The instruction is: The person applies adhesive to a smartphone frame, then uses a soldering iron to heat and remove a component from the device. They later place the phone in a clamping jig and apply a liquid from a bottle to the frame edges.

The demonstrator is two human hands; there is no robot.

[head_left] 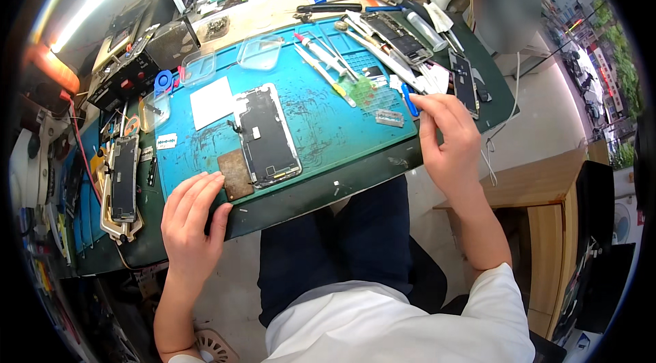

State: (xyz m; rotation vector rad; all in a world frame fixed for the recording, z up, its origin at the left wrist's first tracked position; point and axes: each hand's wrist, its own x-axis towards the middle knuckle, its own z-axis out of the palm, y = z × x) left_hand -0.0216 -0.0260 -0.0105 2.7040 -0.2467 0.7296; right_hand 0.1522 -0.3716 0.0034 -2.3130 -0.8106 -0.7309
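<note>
While the left hand (pixel 190 218), its thumb apart from its fingers, lies with fingertips at the edge of a flat brown rectangular plate (pixel 234 176), the right hand (pixel 451 134) bends its fingers beside a slim blue-handled tool (pixel 410 101); whether they grip it I cannot tell. Beside the plate, a black, pale-edged phone screen panel (pixel 268 148) lies on a turquoise work mat (pixel 348 134).

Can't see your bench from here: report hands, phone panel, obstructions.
Left hand at brown plate; right hand at blue tool, grip unclear. Phone panel flat on mat, untouched. Brown plate close beside it.
</note>
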